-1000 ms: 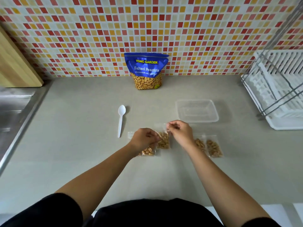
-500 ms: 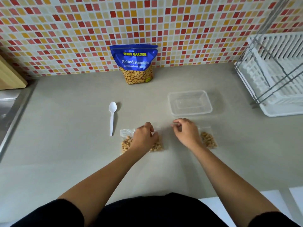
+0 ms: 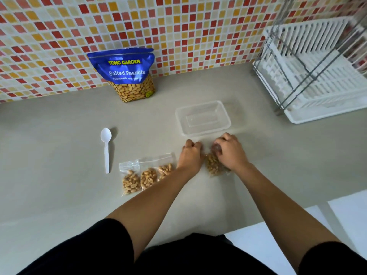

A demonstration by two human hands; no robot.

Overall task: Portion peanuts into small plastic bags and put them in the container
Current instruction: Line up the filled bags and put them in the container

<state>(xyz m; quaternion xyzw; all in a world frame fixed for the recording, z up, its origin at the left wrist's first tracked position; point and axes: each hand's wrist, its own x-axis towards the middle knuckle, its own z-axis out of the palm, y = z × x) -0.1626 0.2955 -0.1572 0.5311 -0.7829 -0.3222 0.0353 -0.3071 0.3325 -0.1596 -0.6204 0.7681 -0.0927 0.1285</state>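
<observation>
Moved rightward, both hands are held just before the clear rectangular container (image 3: 202, 133), a crinkly plastic peanut bag (image 3: 212, 168) gripped by the right hand (image 3: 231, 153), while the grip of the curled left hand (image 3: 190, 156) cannot be told.

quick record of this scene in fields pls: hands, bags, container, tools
right hand: grips a filled small bag lying on the counter
left hand: fingers curled beside that bag; contact hidden
other bags: three filled, overlapping, left of the hands
container: clear, empty, just behind the hands
spoon: white, flat on the counter, untouched
peanut pouch: upright against the tiled wall
dish rack: far right
</observation>
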